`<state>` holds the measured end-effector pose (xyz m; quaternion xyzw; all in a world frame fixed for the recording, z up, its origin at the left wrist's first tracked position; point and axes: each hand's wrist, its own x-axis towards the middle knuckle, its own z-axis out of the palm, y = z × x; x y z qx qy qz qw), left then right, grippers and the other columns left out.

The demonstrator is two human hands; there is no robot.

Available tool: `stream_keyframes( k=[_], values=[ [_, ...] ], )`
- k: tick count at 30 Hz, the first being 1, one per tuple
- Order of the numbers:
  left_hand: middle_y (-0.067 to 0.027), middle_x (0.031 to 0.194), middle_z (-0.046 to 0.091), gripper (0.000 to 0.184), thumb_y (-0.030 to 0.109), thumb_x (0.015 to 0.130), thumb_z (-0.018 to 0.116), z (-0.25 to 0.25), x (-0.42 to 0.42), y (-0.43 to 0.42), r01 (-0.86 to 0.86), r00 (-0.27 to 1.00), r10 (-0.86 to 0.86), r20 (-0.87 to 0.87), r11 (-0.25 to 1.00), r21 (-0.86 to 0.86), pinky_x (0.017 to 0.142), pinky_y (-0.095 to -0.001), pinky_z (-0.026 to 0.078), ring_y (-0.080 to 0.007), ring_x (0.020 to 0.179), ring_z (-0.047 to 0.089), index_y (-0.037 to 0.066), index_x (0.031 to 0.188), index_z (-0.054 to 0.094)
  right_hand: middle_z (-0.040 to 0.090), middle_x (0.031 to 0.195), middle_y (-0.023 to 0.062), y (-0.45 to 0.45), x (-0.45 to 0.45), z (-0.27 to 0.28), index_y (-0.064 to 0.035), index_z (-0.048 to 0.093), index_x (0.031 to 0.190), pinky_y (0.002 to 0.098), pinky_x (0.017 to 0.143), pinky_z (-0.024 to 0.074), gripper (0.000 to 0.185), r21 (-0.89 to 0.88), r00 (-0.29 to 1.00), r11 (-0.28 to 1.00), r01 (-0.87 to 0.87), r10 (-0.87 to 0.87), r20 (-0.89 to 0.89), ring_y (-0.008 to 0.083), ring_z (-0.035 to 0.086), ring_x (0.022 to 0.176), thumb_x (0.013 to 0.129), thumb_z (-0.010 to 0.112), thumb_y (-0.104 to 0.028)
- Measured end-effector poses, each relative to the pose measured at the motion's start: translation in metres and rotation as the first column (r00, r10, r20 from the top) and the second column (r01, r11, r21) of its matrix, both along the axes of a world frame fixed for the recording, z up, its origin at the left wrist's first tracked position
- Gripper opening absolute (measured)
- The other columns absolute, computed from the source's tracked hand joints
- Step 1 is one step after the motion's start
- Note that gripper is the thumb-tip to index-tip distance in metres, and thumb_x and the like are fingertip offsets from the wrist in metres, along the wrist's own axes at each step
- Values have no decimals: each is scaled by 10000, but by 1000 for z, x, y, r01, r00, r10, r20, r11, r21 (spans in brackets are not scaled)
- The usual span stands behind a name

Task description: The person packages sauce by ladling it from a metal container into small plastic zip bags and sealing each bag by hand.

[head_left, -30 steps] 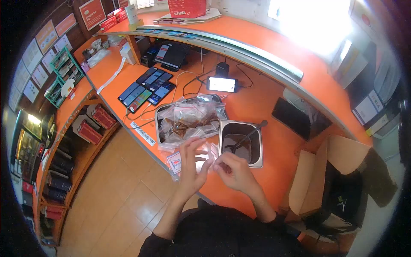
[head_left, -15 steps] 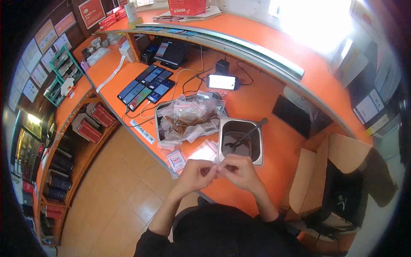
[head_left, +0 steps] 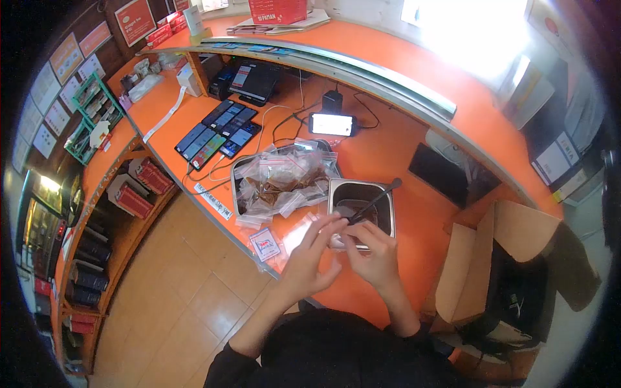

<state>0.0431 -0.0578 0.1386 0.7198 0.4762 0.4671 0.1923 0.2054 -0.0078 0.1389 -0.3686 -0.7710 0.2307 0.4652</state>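
Observation:
My left hand [head_left: 312,257] reaches up to the near side of a steel container [head_left: 392,216], its fingers stretched out and thumb apart. Beside it, my right hand [head_left: 373,253] has its fingertips pinched on what looks like a small clear plastic bag [head_left: 343,213], partly hidden by the fingers. The left fingertips touch this bag too. A dark-handled ladle [head_left: 380,199] leans in the container, which holds something brown. To the left, a metal tray [head_left: 234,197] is heaped with clear zip bags [head_left: 284,169], some with brown contents. A printed packet [head_left: 264,245] lies by the counter edge.
Several phones [head_left: 217,134] and cables lie behind the tray, near a tablet [head_left: 251,81]. Another lit phone [head_left: 332,124] stands behind the container. An open cardboard box [head_left: 467,275] is at the right. A raised shelf edge [head_left: 336,68] crosses the back.
Both hands have moved up and forward to the container's near side. My left hand's fingers have straightened and its thumb has come away from the right hand.

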Motion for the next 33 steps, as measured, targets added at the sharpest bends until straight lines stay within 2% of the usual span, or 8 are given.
stream_keyframes(
  k=[4,9,13,21,25,29,31,33],
  values=[
    [-171,1272,530,715,143,745,789,-8,-10,-3,97,993,-86,74,982,-162,928,-422,499,-328,1092,596,56,1383,478,674,830,120,3,15,13,-15,690,919,345,635,547,125,43,999,999,10,-8,-48,256,689,738,811,671,45],
    [-137,1210,601,830,195,699,846,-11,-12,4,-282,942,303,-144,947,151,895,-408,498,-317,1083,605,46,1415,456,670,800,112,-2,18,21,-14,686,903,308,567,526,97,-1,993,995,104,-104,-54,208,673,663,820,678,35],
    [-134,1249,623,805,169,702,838,-6,5,2,-248,925,299,-235,942,224,890,-396,499,-310,1077,627,40,1405,469,661,779,90,-11,1,6,-24,681,888,287,528,502,95,-69,996,994,83,-84,-6,170,639,598,802,703,12],
    [-127,1136,678,560,90,723,832,-23,9,-7,-260,964,257,67,964,48,650,-289,506,-223,939,670,22,1237,619,626,727,50,9,4,-3,-40,675,904,281,546,469,115,-151,992,987,59,-74,-98,143,589,593,814,740,-69],
    [-105,1129,679,590,130,727,867,-29,1,-8,-324,931,326,163,945,-39,534,-228,448,-109,708,596,35,1256,624,649,817,56,75,25,-60,-10,680,998,306,735,477,236,-62,745,772,633,-628,-226,181,577,718,842,756,-169],
    [-76,1096,694,617,152,704,890,-30,-1,-11,-349,910,351,222,936,-47,532,-205,415,-51,584,523,41,1253,631,638,831,58,140,51,-124,12,676,1038,310,805,463,286,-246,657,684,686,-729,-192,167,570,780,837,773,-166],
    [-60,1079,683,594,182,712,892,-33,-1,-13,-334,901,353,252,936,-116,526,-207,389,-41,586,524,51,1236,645,628,903,-7,134,50,-90,-14,695,1006,259,820,434,210,-689,739,723,-45,-440,-510,97,559,851,881,747,-174],
    [-50,1068,674,568,177,722,886,-37,-3,-12,-323,908,339,247,941,-102,526,-207,382,-39,587,524,60,1226,653,626,851,2,134,44,-93,-7,695,967,272,767,444,212,-573,795,818,49,-379,-473,108,556,799,879,752,-191]
  ],
)
